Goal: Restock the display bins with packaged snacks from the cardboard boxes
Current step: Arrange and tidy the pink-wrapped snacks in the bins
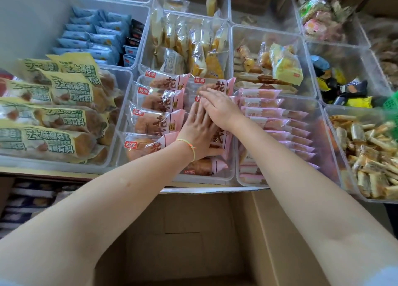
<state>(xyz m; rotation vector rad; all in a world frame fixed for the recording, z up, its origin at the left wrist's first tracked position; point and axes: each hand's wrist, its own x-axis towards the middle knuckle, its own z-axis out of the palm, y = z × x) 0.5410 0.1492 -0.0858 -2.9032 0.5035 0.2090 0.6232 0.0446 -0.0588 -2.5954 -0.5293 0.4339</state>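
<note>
Both hands lie flat in the middle clear bin (125,122), on the right-hand stack of pink bread packs (159,100). The left hand (199,132) has straight, spread fingers pressing down on the packs; a thin yellow band (189,145) circles its wrist. The right hand (217,107) lies just beyond it, fingers straight and together, palm down on a pack; the two hands overlap slightly at the fingers. Neither hand grips anything.

The pink packs fill this bin in two overlapping columns, red labels at their left corners. One pack at the near edge lies partly under the left wrist.

Below the shelf edge stands an open cardboard box (269,232), directly under both forearms; its visible inside shows only bare cardboard.

The bin to the left holds yellow-green packs (64,117) laid lengthwise. The bin to the right holds slim pink packs (273,115) stacked in a row. Behind are bins with blue packs (90,36), clear yellow packs (193,46) and mixed buns (269,66). At far right a bin holds small stick-shaped snacks (366,156).
</note>
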